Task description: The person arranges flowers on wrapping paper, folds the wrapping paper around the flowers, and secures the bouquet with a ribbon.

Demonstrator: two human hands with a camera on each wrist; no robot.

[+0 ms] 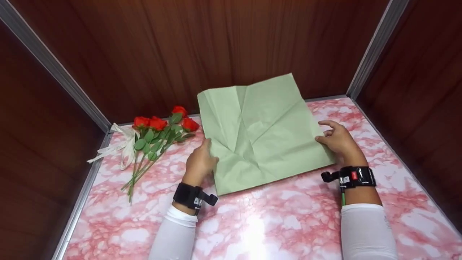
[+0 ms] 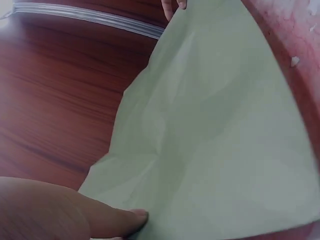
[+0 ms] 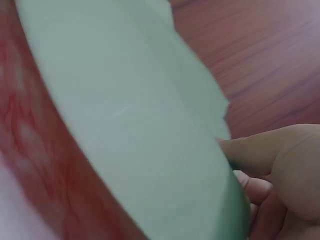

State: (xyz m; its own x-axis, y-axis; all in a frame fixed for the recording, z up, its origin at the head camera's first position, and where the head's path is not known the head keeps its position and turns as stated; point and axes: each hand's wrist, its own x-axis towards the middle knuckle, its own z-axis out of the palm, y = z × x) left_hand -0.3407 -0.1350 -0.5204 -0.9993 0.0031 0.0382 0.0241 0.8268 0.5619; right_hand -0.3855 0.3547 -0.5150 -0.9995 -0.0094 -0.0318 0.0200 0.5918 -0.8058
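A creased sheet of light green wrapping paper (image 1: 278,144) is held up at a tilt between my two hands. My left hand (image 1: 200,160) pinches its left edge, thumb on the near face and the other fingers behind it. At the opposite edge, my right hand (image 1: 337,141) pinches the paper between thumb and fingers. The left wrist view shows the left thumb (image 2: 117,220) pressed on the sheet (image 2: 200,125). In the right wrist view, the right thumb (image 3: 250,150) lies against the paper's edge, with curled fingers beneath.
Left of the paper lie several red roses (image 1: 157,123) with green stems, beside a white ribbon (image 1: 126,144). The table (image 1: 288,224) has a pink and white marbled top. Dark wood panels (image 1: 223,43) with metal edging stand at the back and both sides.
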